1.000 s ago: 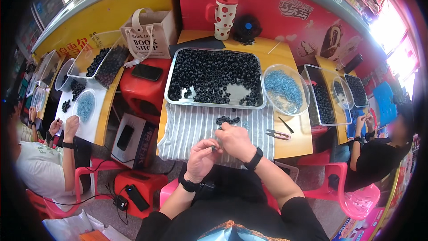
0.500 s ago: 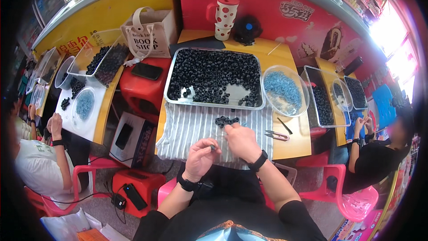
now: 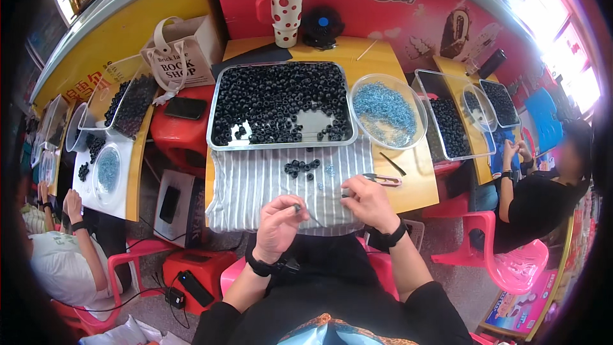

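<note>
Two hands: both raised above the striped cloth, close to the body.
Left hand: fingers pinched together on a small dark bead.
Right hand: fingers closed on a small pale piece; kind too small to tell.
Loose beads: small dark cluster on the cloth, just beyond both hands.
Tray: metal, full of black beads, at the cloth's far edge.
Bowl: clear, blue beads inside, right of the tray.
Scissors: on the worktop, just beside the right hand.
Mug: red-dotted, behind the tray.
</note>
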### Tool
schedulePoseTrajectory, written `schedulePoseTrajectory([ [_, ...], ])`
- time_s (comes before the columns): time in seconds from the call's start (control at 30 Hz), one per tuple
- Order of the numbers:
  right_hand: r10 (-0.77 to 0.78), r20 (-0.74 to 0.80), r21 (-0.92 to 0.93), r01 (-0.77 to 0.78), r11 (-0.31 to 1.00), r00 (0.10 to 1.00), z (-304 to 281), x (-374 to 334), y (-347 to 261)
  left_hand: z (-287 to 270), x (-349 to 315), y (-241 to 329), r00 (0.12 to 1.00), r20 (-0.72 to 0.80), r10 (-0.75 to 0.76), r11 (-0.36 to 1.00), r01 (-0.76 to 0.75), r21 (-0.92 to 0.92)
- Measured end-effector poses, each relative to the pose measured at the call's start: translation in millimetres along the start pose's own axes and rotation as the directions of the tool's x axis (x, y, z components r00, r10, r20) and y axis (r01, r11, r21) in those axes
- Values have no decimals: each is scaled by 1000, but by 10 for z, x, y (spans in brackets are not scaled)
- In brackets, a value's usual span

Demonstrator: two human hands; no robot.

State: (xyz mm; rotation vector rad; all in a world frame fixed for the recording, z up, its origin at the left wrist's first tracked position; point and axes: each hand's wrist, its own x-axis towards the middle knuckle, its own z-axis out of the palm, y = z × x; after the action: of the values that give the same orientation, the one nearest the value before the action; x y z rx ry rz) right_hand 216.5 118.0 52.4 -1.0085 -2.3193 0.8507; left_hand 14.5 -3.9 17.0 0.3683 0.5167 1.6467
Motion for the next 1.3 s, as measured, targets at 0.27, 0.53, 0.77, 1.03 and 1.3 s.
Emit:
schedulePoseTrajectory([
  [0.27,-31,-269,-118,-2,993,963,90,-194,-69,66,184,-193,972,38,-230,968,233,-93],
  [0.53,-27,-210,201,70,977,977,228,-216,-109,17,167,-226,974,48,-222,974,224,-40],
  [0.77,20,-99,503,32,864,995,152,-141,-457,-1,153,-247,975,48,-216,976,216,-4],
  [1.03,-10,-95,461,53,886,995,166,-143,-409,26,134,-275,980,56,-189,982,187,38],
  [1.3,-87,-150,343,134,930,985,190,-171,-378,4,121,-341,985,57,-160,985,156,73],
])
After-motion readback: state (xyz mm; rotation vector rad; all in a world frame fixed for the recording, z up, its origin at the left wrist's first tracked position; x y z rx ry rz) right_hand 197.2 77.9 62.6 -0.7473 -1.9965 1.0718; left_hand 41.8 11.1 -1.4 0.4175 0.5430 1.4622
